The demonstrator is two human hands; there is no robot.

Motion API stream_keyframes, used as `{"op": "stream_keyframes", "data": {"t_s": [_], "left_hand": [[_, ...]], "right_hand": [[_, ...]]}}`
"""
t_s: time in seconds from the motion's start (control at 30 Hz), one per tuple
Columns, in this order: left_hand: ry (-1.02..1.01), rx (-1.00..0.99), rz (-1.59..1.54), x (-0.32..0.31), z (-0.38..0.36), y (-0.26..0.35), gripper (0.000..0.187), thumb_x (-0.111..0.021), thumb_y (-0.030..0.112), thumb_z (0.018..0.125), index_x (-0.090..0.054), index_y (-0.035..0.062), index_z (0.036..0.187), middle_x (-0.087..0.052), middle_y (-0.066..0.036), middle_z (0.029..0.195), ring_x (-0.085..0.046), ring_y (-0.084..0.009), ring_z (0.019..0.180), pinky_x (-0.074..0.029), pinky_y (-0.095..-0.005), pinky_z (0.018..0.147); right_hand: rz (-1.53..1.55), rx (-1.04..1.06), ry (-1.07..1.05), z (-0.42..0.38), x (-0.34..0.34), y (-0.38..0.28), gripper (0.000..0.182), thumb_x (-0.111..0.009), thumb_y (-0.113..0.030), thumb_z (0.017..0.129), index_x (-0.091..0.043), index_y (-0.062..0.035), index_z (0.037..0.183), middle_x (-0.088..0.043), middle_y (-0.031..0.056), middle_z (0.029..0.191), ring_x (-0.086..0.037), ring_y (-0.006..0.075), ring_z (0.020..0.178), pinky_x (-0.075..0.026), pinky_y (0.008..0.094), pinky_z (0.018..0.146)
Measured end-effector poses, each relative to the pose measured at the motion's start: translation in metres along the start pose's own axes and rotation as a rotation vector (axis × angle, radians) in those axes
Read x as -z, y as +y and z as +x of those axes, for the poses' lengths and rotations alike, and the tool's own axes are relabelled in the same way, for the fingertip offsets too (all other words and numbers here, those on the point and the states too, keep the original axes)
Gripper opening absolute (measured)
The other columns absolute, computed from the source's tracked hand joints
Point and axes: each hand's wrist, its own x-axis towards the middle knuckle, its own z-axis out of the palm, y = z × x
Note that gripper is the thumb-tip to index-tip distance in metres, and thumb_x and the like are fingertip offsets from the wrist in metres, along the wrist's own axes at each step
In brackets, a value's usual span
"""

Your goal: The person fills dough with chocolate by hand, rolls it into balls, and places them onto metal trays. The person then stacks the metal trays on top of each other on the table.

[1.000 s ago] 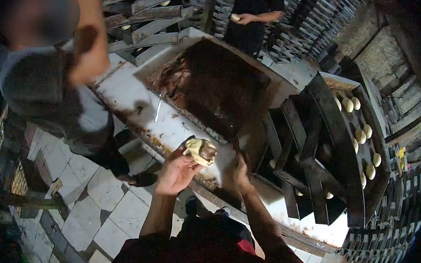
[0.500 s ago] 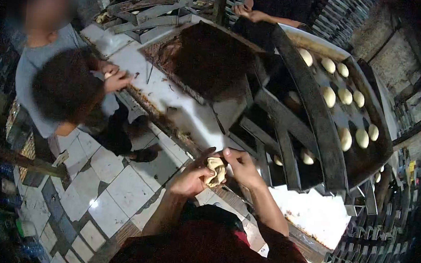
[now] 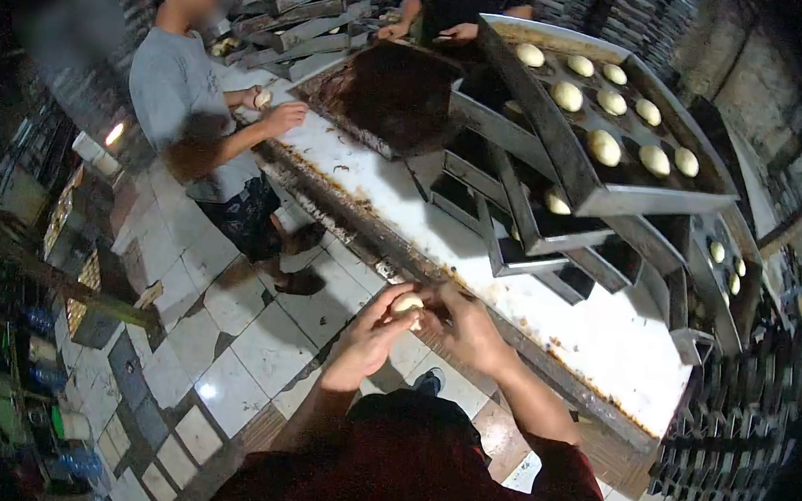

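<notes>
Dough ball (image 3: 407, 304): here we are, pale and rounded, up between the two hands, just in front of the table's near edge
Left hand (image 3: 372, 336): wrapped around the dough, thumb on the near side, fingers on the far side, a grasp that looks light
Right hand (image 3: 471, 329): in close on the opposite side, fingers curled toward the dough; dim and blurred there, so whether they press or merely hover, I cannot tell
Weight and feel: light, I'd judge, soft and yielding, likelier tacky than slippery; one hard pinch could dent or tear that skin
Best hold: rounded sides, pressure spread across finger pads and thumb, no nails digging in
Table (image 3: 404, 208): just beyond the grip, white top, crumbs along the edge
Top tray (image 3: 661, 205): beyond the grip and off to its right, dough pieces (image 3: 604, 148) spaced apart inside
Co-worker (image 3: 172, 77): beyond the grip, off to its left, holding a pale piece (image 3: 262, 98)
</notes>
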Motion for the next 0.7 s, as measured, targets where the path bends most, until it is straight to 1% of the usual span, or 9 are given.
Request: {"op": "stream_keyframes", "data": {"t_s": [0.07,0.1,0.13,0.2,0.27,0.33,0.43,0.6,0.7], "left_hand": [[-0.011,0.015,0.062,0.006,-0.012,-0.005,0.032,-0.057,0.003,0.083,-0.049,0.0045,0.114,-0.054,-0.007,0.099,-0.054,-0.0138,0.089,-0.049,-0.0274,0.077],[0.039,0.044,0.055,0.010,-0.019,-0.008,0.031,-0.058,0.003,0.083,-0.049,0.0043,0.113,-0.054,-0.007,0.100,-0.055,-0.0139,0.086,-0.051,-0.0272,0.072],[0.089,0.071,0.048,0.013,-0.025,-0.008,0.031,-0.058,0.004,0.083,-0.049,0.0041,0.112,-0.054,-0.008,0.100,-0.056,-0.0140,0.083,-0.052,-0.0270,0.067],[0.093,0.098,-0.280,0.023,-0.040,-0.012,0.020,-0.056,0.013,0.086,-0.054,0.0061,0.105,-0.057,-0.006,0.095,-0.059,-0.0177,0.079,-0.054,-0.0248,0.065],[0.152,0.330,-0.550,0.038,-0.052,-0.026,0.017,-0.051,0.015,0.090,-0.052,0.0055,0.104,-0.059,-0.007,0.096,-0.061,-0.0192,0.087,-0.055,-0.0274,0.071],[0.118,0.387,-0.615,0.016,-0.074,-0.011,0.020,-0.048,0.020,0.091,-0.053,0.0059,0.103,-0.061,-0.007,0.089,-0.063,-0.0193,0.077,-0.058,-0.0285,0.063],[-0.125,0.401,-0.705,0.014,-0.094,-0.032,0.022,-0.045,0.022,0.093,-0.052,0.0052,0.105,-0.060,-0.007,0.096,-0.061,-0.0162,0.085,-0.055,-0.0264,0.066],[-0.035,0.377,-0.490,-0.026,-0.125,-0.030,0.014,-0.052,0.015,0.089,-0.052,0.0100,0.102,-0.053,-0.001,0.095,-0.055,-0.0121,0.091,-0.051,-0.0281,0.074],[-0.169,0.230,-0.149,-0.053,-0.147,-0.028,0.026,-0.052,0.017,0.090,-0.050,0.0051,0.113,-0.054,-0.003,0.101,-0.053,-0.0119,0.092,-0.046,-0.0269,0.082]], "right_hand": [[0.381,-0.148,-0.194,-0.008,0.004,-0.010,0.014,-0.057,-0.009,0.084,-0.059,0.0040,0.090,-0.062,0.0178,0.079,-0.062,0.0297,0.072,-0.050,0.0336,0.065],[0.476,-0.334,-0.267,-0.014,0.005,-0.020,0.015,-0.056,-0.008,0.085,-0.060,0.0018,0.096,-0.061,0.0170,0.086,-0.061,0.0301,0.078,-0.049,0.0321,0.070],[0.469,-0.341,-0.253,-0.025,-0.004,-0.022,0.015,-0.056,-0.008,0.085,-0.060,0.0018,0.096,-0.061,0.0170,0.086,-0.061,0.0301,0.078,-0.049,0.0321,0.070],[0.207,0.056,0.098,-0.052,-0.029,-0.019,0.018,-0.060,-0.010,0.081,-0.061,0.0016,0.095,-0.058,0.0177,0.098,-0.057,0.0301,0.087,-0.047,0.0325,0.076],[0.085,-0.003,0.154,-0.081,-0.045,-0.024,0.024,-0.065,-0.012,0.078,-0.060,0.0017,0.097,-0.057,0.0167,0.099,-0.057,0.0292,0.089,-0.047,0.0337,0.077],[-0.134,-0.093,0.256,-0.113,-0.057,-0.034,0.040,-0.073,-0.016,0.070,-0.057,0.0020,0.102,-0.056,0.0147,0.103,-0.055,0.0275,0.091,-0.046,0.0361,0.079],[-0.140,0.052,0.474,-0.136,-0.075,-0.055,0.040,-0.076,-0.012,0.066,-0.055,-0.0013,0.098,-0.053,0.0117,0.092,-0.052,0.0272,0.084,-0.044,0.0348,0.072],[-0.281,0.156,0.532,-0.171,-0.067,-0.057,0.026,-0.072,-0.004,0.068,-0.057,-0.0024,0.089,-0.052,0.0111,0.089,-0.052,0.0271,0.082,-0.043,0.0341,0.068],[-0.212,0.107,0.633,-0.192,-0.051,-0.063,0.019,-0.069,-0.001,0.072,-0.055,-0.0005,0.086,-0.051,0.0106,0.088,-0.052,0.0243,0.080,-0.043,0.0314,0.064]]}}
